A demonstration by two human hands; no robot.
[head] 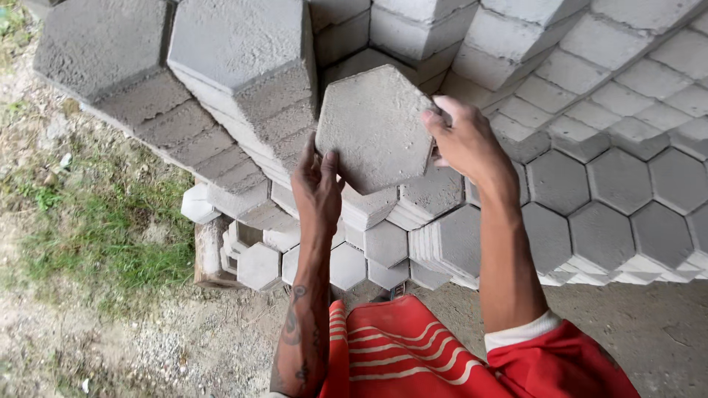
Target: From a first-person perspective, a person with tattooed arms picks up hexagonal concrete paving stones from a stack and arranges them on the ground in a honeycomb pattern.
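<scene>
Centre of the frame: a grey hexagonal paver [374, 127], held up flat-face to the camera, in front of the stacks. Gripped on both sides: left hand [318, 188] closed on its lower-left edge, fingers pointing up over the face; right hand [463, 140] clamped on its right edge, thumb on the front, other fingers hidden behind.

Behind and around it, stacks of the same pavers [243, 81] filling the upper half, leaning columns at upper left, a flat honeycomb layer [612, 214] at right. Below the paver, more blocks seen end-on, resting on a wooden pallet [209, 254] at lower left of centre.

Left edge: grass [110, 236] and bare gravelly ground [147, 346]. Bottom centre: red cloth with white stripes [398, 354], and a red sleeve with white cuff [546, 346] on the right arm. Tattoos along the left forearm [299, 332].
</scene>
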